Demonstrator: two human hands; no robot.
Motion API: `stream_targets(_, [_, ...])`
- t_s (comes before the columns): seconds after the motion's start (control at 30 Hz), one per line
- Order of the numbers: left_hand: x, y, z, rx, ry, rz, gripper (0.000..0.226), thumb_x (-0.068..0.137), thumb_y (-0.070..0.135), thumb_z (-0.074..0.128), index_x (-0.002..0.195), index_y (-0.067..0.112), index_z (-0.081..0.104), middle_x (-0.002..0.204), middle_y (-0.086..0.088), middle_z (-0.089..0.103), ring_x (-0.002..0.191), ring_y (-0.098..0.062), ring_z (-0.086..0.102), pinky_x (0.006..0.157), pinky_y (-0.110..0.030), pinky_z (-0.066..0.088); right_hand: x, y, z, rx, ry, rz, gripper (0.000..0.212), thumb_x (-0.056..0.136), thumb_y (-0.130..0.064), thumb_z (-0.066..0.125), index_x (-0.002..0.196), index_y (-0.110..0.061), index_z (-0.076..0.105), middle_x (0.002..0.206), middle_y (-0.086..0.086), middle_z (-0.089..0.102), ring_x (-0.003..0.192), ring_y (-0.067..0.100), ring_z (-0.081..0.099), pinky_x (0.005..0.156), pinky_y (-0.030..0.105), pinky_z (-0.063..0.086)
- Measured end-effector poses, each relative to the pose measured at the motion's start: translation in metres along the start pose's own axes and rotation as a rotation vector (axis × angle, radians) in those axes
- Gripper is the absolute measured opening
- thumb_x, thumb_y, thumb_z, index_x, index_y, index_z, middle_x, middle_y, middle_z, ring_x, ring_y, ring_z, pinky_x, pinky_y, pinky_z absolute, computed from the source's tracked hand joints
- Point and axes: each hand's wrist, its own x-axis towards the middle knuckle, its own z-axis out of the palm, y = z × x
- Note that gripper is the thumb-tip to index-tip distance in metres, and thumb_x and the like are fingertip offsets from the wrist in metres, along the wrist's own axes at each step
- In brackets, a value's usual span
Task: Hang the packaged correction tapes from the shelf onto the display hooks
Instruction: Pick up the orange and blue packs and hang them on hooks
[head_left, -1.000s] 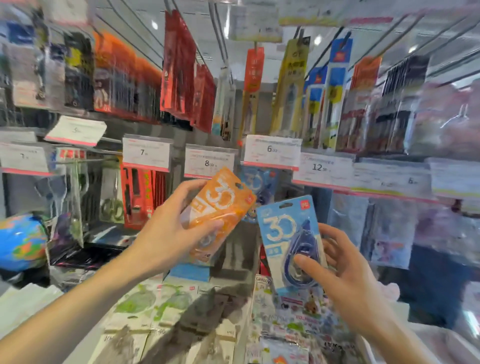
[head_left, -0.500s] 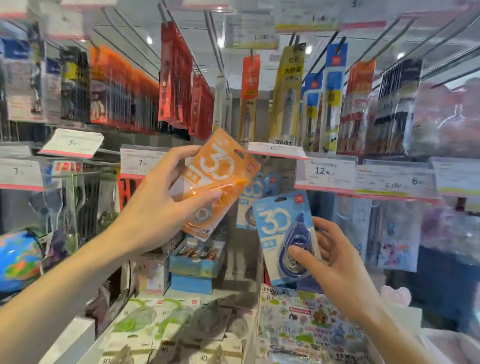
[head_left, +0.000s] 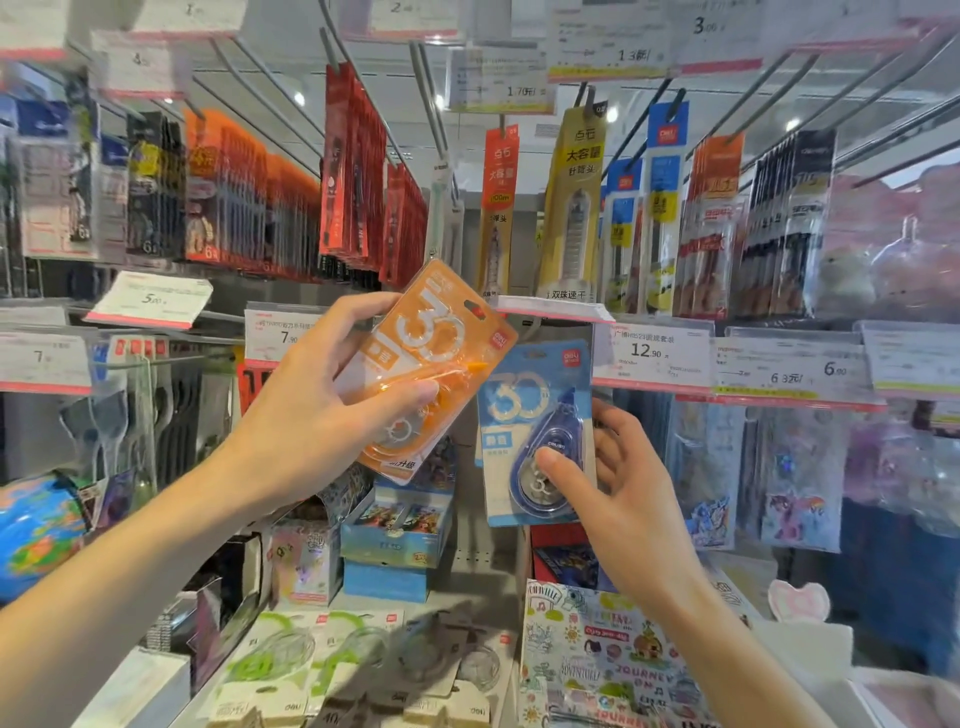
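Observation:
My left hand grips an orange correction tape pack, tilted to the right, raised in front of the price tags. My right hand holds a blue correction tape pack upright by its lower part, thumb on the blister. The top of the blue pack sits just under a tilted price tag at the end of a display hook; the hook itself is hidden. On the shelf below lie several green correction tape packs, flat and in shadow.
Rows of hanging pen and refill packs fill the hooks above. Price tags line the rail. Small boxes stand on the shelf, a sticker book lies at lower right, and a globe sits at far left.
Both hands have risen with their packs toward the hooks. The orange pack went up and right; the blue pack moved up under the tilted price tag.

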Motion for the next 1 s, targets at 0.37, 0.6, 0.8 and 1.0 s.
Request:
stream_targets(0.37, [-0.002, -0.007, 0.002, -0.015, -0.001, -0.022, 0.053, 0.078, 0.043, 0.079, 0.12, 0.06, 0.05, 0.116, 0.034, 0.07, 0.11, 0.01, 0.066, 0.087, -0.017, 0.049, 0.003, 0.002, 0.001, -0.032, 0.045, 0.025, 0.044, 0.089, -0.038, 0.078, 0.119, -0.056, 0.05, 0.108, -0.03, 0.074, 0.097, 0.0, 0.076, 0.073, 0.014, 0.059])
stream_targets(0.6, [-0.008, -0.025, 0.008, -0.02, 0.068, -0.083, 0.055, 0.083, 0.045, 0.082, 0.127, 0.057, 0.051, 0.114, 0.032, 0.071, 0.105, 0.008, 0.069, 0.085, -0.026, 0.052, 0.018, 0.013, 0.008, -0.198, 0.089, 0.024, 0.062, 0.096, -0.044, 0.068, 0.145, -0.053, 0.032, 0.125, -0.025, 0.064, 0.111, 0.005, 0.069, 0.084, 0.022, 0.058])
stream_targets(0.8, [-0.01, -0.032, 0.014, -0.042, 0.125, -0.133, 0.05, 0.081, 0.047, 0.081, 0.118, 0.061, 0.052, 0.11, 0.026, 0.075, 0.1, 0.004, 0.073, 0.08, -0.025, 0.053, 0.05, 0.04, 0.021, -0.277, 0.107, 0.084, 0.049, 0.099, -0.035, 0.061, 0.143, -0.045, 0.039, 0.132, -0.002, 0.065, 0.114, 0.03, 0.067, 0.085, 0.037, 0.056])
stream_targets(1.0, [-0.01, -0.036, 0.012, -0.054, 0.124, -0.217, 0.047, 0.072, 0.054, 0.08, 0.111, 0.052, 0.053, 0.106, 0.018, 0.079, 0.094, -0.002, 0.075, 0.079, -0.035, 0.057, 0.065, 0.054, 0.03, -0.305, 0.108, 0.162, 0.05, 0.1, -0.042, 0.061, 0.141, -0.045, 0.033, 0.136, -0.003, 0.059, 0.12, 0.026, 0.063, 0.099, 0.047, 0.054])
